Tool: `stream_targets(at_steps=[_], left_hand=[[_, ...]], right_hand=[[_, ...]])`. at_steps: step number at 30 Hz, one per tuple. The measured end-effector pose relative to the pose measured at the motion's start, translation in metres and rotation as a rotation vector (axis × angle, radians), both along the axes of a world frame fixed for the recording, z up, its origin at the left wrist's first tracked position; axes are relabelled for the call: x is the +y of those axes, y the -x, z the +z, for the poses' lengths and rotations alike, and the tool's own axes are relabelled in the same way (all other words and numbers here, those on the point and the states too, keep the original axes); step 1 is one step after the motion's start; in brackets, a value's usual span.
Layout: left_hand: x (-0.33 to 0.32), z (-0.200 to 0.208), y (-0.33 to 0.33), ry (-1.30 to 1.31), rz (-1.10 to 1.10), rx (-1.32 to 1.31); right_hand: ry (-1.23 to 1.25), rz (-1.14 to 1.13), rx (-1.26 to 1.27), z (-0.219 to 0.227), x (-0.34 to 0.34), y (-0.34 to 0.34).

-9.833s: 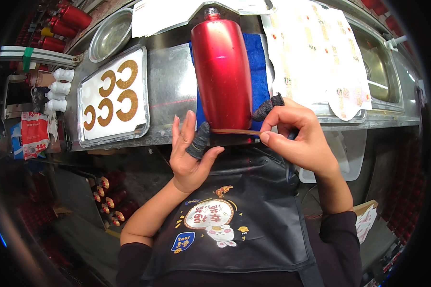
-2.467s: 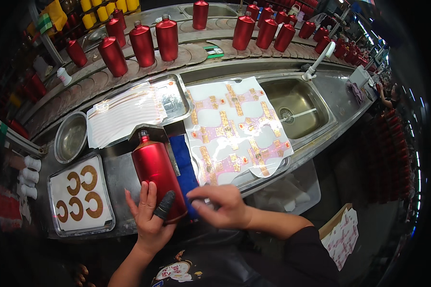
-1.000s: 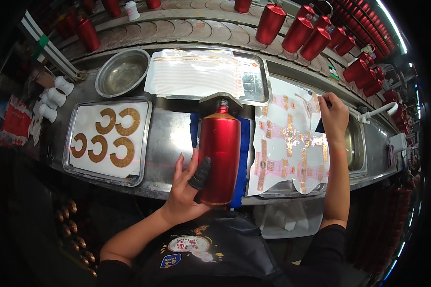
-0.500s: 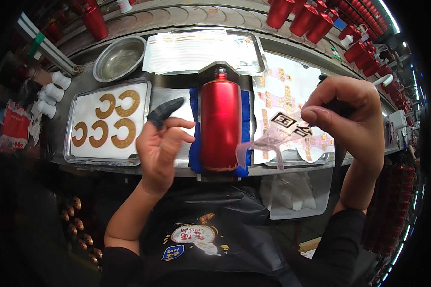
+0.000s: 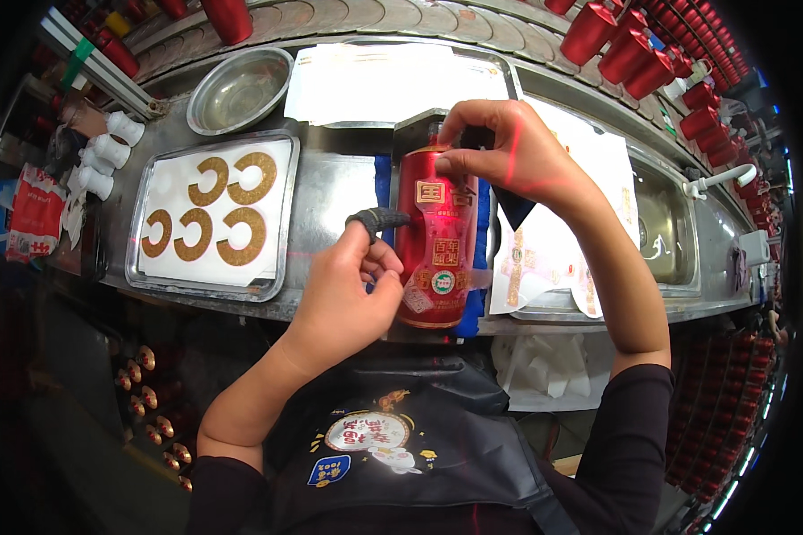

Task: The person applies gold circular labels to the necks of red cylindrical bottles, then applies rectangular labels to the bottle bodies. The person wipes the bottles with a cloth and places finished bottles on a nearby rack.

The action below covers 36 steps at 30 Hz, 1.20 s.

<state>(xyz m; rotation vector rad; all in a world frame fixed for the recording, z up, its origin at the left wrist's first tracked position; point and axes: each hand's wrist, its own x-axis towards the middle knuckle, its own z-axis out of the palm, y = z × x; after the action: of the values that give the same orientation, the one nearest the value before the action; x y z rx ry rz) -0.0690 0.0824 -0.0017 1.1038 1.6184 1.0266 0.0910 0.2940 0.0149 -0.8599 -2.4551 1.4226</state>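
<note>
A shiny red bottle [image 5: 411,234] lies in a holder padded with blue cloth [image 5: 483,227], its dark neck pointing away from me. Over its face spreads a clear decal film [image 5: 446,253] printed in gold, with a small green and white round mark. At the film's far end, by the neck, my right hand [image 5: 509,152] pinches it between thumb and finger. My left hand [image 5: 348,290] is at the bottle's left side, a black cover on its index finger, which reaches onto the bottle. Its other fingers are loosely bent, thumb apart, close to the film's left edge.
A tray [image 5: 287,223] at left carries gold C-shaped decals [image 5: 252,178]. Behind are a metal bowl [image 5: 241,89] and a tray of white sheets [image 5: 375,85]. Decal sheets [image 5: 544,259] lie at right, before a sink [image 5: 665,227]. Red bottles [image 5: 589,36] stand along the back.
My right hand has carried the decal film left from over the right-hand sheets onto the bottle. My left hand has moved right, to the bottle's side.
</note>
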Motion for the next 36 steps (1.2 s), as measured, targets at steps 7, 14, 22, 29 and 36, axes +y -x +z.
stream_targets(at_steps=[7, 14, 22, 29, 36], left_hand=[[0.001, 0.001, -0.010, -0.071, -0.017, 0.306], [0.005, -0.013, 0.015, 0.111, -0.156, -0.046], [0.003, -0.030, 0.025, -0.187, -0.157, 0.248], [0.005, -0.058, 0.012, -0.180, -0.326, 0.042], [0.000, -0.053, 0.015, -0.228, -0.318, 0.173]], right_hand=[[-0.511, -0.224, 0.142, 0.006, -0.063, -0.039], [-0.152, -0.096, -0.146, -0.031, -0.116, -0.072], [-0.167, -0.144, -0.079, -0.027, -0.111, -0.074], [-0.191, -0.016, -0.111, -0.042, -0.096, -0.067], [-0.035, 0.003, -0.141, -0.047, -0.099, -0.077]])
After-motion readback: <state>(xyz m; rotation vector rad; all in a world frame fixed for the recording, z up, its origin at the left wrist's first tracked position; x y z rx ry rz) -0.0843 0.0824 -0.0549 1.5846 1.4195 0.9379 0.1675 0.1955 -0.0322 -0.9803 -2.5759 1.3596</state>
